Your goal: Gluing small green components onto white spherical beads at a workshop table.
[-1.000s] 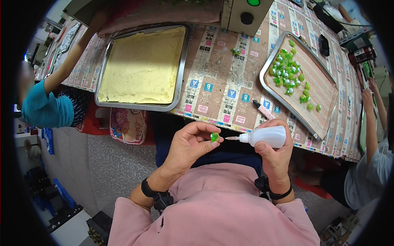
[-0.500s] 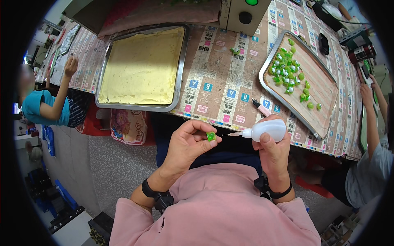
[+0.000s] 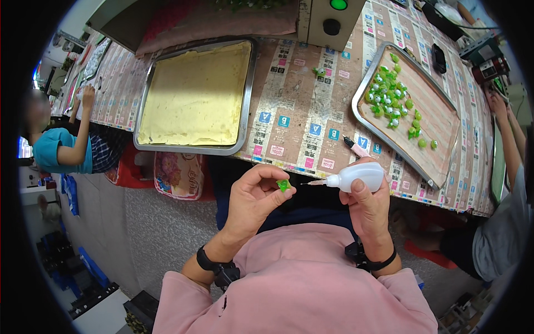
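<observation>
Between thumb and fingertips, my left hand [image 3: 253, 197] pinches a small bright green figure [image 3: 283, 185]. My right hand [image 3: 370, 206] is wrapped round a white squeeze bottle [image 3: 361, 177] lying on its side, its thin needle tip [image 3: 316, 182] pointing left toward the green piece. A short gap separates the tip from the figure. Both hands are in front of the table's near edge. At the right, a metal tray [image 3: 409, 158] with a brown lining bears several green figures [image 3: 389, 94] with white bulging eyes.
A tray lined with yellow sheet [image 3: 194, 94] lies at the left. One green figure [image 3: 319, 72] sits alone on the patterned table [image 3: 283, 100]. Near the edge lies a pink and black tube [image 3: 356, 147]. A metal box with a knob [image 3: 332, 26] stands behind. People sit at both sides.
Both my hands have shifted very slightly left, still holding the green figure and the bottle. The person at the left has lowered a raised hand toward the table.
</observation>
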Available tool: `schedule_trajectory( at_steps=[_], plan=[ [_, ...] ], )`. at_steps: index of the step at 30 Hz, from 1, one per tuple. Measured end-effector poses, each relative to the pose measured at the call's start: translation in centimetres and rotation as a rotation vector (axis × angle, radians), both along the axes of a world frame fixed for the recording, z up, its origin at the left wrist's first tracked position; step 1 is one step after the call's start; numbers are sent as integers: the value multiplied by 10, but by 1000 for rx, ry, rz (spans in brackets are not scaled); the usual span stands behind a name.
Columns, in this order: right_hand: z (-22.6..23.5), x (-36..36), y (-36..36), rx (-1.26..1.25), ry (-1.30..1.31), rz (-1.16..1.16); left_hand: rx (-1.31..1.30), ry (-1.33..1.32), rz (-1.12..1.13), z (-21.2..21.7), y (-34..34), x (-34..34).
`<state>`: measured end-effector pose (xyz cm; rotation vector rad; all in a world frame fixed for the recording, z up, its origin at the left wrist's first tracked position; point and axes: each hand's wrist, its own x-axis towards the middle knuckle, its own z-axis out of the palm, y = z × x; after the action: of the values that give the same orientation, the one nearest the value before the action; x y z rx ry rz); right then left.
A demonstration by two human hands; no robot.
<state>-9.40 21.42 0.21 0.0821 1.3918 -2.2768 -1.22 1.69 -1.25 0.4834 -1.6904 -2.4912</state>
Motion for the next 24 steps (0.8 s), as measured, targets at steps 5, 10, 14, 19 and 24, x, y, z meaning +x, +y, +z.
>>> schedule_trajectory(
  at_steps=[5, 10, 14, 19, 24],
  plan=[
    [0, 0, 1, -24, -3, -3, 80, -35, -27, 1, -1, 2],
    [1, 1, 2, -71, -52, -22, -7, 24, -21, -3, -1, 1],
    [3, 1, 0, -66, -64, -46, -38, 17, -11, -4, -1, 2],
    [0, 1, 2, -11, -26, -33, 243, -178, -67, 13, -5, 2],
    [3, 2, 3, -53, -59, -76, 497, -118, -62, 7, -10, 2]
  ],
)
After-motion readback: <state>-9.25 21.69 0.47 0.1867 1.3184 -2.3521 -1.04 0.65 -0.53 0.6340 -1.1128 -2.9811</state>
